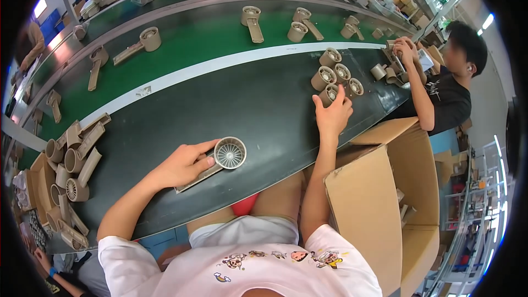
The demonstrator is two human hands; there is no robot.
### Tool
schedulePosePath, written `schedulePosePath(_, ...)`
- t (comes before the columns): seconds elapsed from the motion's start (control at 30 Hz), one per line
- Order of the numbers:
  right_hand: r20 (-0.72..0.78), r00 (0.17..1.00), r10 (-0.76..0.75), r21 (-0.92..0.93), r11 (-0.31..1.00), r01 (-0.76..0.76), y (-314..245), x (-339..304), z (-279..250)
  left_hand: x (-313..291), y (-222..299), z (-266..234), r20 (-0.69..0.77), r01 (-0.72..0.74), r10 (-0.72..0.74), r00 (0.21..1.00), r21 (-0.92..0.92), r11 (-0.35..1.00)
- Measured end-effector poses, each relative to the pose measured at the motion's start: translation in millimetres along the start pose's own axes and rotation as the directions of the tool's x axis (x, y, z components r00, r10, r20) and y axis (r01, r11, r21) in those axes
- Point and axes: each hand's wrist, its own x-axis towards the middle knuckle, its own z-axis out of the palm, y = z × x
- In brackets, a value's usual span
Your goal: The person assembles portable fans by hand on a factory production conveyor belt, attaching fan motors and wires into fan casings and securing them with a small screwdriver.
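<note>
My left hand (190, 165) is closed on a tan hair dryer housing (211, 174), its handle lying along the dark worktop. The housing's round end (230, 153) faces up and shows a ring of radial ribs inside. Farther off to the right, my right hand (333, 114) has its thumb and fingers spread at the nearest of several short tan cylinders (329, 94). Thumb and forefinger lie on either side of that cylinder; whether they press on it I cannot tell. The cylinders stand in a cluster, with pale fan-like parts inside.
A pile of tan housings (74, 159) lies at the worktop's left end. Beyond a white strip (220, 65), a green conveyor belt (192, 49) carries spaced housings. An open cardboard box (363, 203) stands at my right. A co-worker (440, 85) handles parts at the far right.
</note>
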Motion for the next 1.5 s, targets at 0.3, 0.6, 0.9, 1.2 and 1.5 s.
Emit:
schedulePosePath(0.3, 0.056, 0.881, -0.470, 0.544, 0.754, 0.368, -33, -38, -24, -18, 24, 7, -0.002, -0.022, 0.025, 1.000, 0.409, 0.912)
schedulePosePath(0.6, 0.197, 0.701, -0.685, 0.774, 0.548, 0.318, -50, -104, -56, -21, 15, 6, -0.134, 0.036, 0.046, 0.990, 0.555, 0.831)
schedulePosePath(0.9, 0.143, 0.946, -0.289, 0.495, 0.849, 0.185, -51, -124, -75, -17, 11, 4, -0.169, 0.069, 0.035, 0.985, 0.569, 0.820)
schedulePosePath(1.2, 0.295, 0.865, -0.405, 0.578, 0.797, 0.176, -55, -123, -68, -24, 19, 2, -0.278, -0.208, 0.412, 0.868, 0.549, 0.809)
schedulePosePath(1.5, 0.118, 0.910, -0.397, 0.659, 0.717, 0.227, -53, -128, -72, -28, 23, 8, -0.268, -0.456, 0.642, 0.718, 0.516, 0.725)
